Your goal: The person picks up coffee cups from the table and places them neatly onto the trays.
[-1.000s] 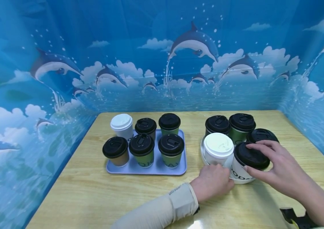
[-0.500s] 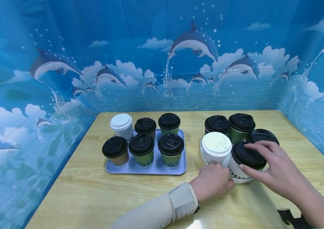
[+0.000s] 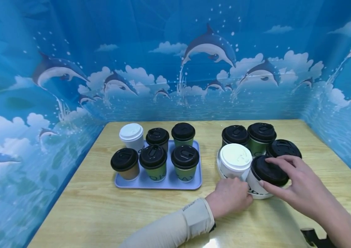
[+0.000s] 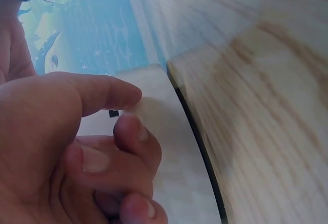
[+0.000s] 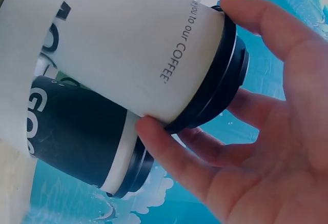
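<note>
My right hand [image 3: 299, 186] grips a white paper coffee cup [image 3: 254, 184] by its black lid, thumb at the near side and fingers across the top. In the right wrist view this cup [image 5: 138, 44] shows printed lettering, with a dark cup [image 5: 82, 131] beside it. It stands over the front of a round white plate [image 3: 260, 197], close to a white-lidded cup [image 3: 236, 156]. At the plate's front rim, my left hand [image 3: 230, 196] holds on with curled fingers. The left wrist view shows its thumb [image 4: 115, 92] against the white wall.
Several black-lidded cups [image 3: 261, 132] fill the back and right of the plate. To the left, a lavender tray [image 3: 158, 186] bears several lidded cups, one with a white lid [image 3: 131, 132]. A dolphin-print curtain [image 3: 175, 69] surrounds the wooden table [image 3: 101, 213].
The white cup with the black lid has shifted slightly left with my right hand, closer to the white-lidded cup. My left hand has stayed at the plate's rim.
</note>
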A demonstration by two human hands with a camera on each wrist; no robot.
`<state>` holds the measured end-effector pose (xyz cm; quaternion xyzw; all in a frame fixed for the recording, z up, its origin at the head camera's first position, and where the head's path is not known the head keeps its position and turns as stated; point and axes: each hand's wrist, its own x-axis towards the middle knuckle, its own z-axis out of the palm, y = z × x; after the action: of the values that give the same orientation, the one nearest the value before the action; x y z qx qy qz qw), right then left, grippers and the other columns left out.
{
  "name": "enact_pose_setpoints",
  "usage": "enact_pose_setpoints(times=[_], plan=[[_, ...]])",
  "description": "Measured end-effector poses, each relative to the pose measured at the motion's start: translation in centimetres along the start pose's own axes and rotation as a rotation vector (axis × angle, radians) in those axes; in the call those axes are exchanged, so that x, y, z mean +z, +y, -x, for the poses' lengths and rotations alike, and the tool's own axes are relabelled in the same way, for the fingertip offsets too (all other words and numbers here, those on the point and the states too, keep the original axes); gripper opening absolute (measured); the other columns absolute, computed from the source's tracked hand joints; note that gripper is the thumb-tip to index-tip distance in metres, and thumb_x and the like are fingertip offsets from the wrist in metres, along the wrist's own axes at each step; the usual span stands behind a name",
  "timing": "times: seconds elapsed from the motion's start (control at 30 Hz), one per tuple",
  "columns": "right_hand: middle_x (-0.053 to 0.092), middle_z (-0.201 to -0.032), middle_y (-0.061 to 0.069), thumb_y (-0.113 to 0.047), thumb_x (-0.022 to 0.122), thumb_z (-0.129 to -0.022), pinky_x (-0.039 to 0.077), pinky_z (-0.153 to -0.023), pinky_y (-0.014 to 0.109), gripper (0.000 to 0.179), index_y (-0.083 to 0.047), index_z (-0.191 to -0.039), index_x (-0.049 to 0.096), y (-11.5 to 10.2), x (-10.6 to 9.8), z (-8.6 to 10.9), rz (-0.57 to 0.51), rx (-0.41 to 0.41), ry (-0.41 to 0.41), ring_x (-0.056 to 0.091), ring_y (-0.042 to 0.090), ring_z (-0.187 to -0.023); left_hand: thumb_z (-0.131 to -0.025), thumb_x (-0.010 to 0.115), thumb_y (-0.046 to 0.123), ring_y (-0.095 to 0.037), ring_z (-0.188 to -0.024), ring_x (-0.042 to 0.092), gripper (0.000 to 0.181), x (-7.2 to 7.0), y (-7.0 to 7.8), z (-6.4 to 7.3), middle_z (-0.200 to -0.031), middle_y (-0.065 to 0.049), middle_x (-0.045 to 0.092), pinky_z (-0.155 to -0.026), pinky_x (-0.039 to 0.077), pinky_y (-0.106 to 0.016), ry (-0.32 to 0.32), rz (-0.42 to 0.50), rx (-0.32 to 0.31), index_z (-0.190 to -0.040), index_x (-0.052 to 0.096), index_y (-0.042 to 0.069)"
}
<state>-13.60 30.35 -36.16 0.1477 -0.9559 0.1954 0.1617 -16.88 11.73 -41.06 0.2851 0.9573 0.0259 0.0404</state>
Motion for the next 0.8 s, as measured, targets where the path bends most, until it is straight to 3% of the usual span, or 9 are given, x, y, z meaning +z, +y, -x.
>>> enact_pose_setpoints(times=[0.43, 0.63, 0.8], plan=[[0.049, -0.130, 0.036, -0.044, 0.085, -0.083, 0.043, -0.085, 0.072, 0.068, -0.005, -0.134, 0.062, 0.3, 0.2, -0.1, 0.017, 0.025, -0.021, 0.049, 0.056, -0.113, -0.099, 0.063, 0.047, -0.009, -0.055, 0.051, 0.032, 0.0, 0.1, 0.0, -0.066, 0.005, 0.058, -0.046, 0.042, -0.030, -0.013, -0.008, -0.008, -0.078, 0.069, 0.024], [0.043, -0.137, 0.038, -0.048, 0.080, -0.088, 0.040, -0.088, 0.075, 0.071, -0.005, -0.140, 0.057, 0.3, 0.0, -0.3, 0.005, 0.057, -0.095, 0.045, 0.062, -0.116, -0.100, 0.063, 0.043, -0.009, -0.056, 0.051, 0.033, -0.3, -0.1, 0.1, -0.065, 0.006, 0.057, -0.047, 0.042, -0.029, -0.029, 0.026, 0.011, -0.075, 0.066, 0.022], [0.040, -0.143, 0.037, -0.047, 0.079, -0.090, 0.035, -0.088, 0.076, 0.072, -0.006, -0.144, 0.055, 0.3, -0.6, -0.1, -0.034, 0.057, -0.133, 0.039, 0.064, -0.121, -0.099, 0.063, 0.040, -0.008, -0.055, 0.049, 0.030, -0.9, -0.6, 1.0, -0.066, 0.008, 0.054, -0.046, 0.041, -0.027, 0.013, 0.054, 0.051, -0.075, 0.062, 0.023]])
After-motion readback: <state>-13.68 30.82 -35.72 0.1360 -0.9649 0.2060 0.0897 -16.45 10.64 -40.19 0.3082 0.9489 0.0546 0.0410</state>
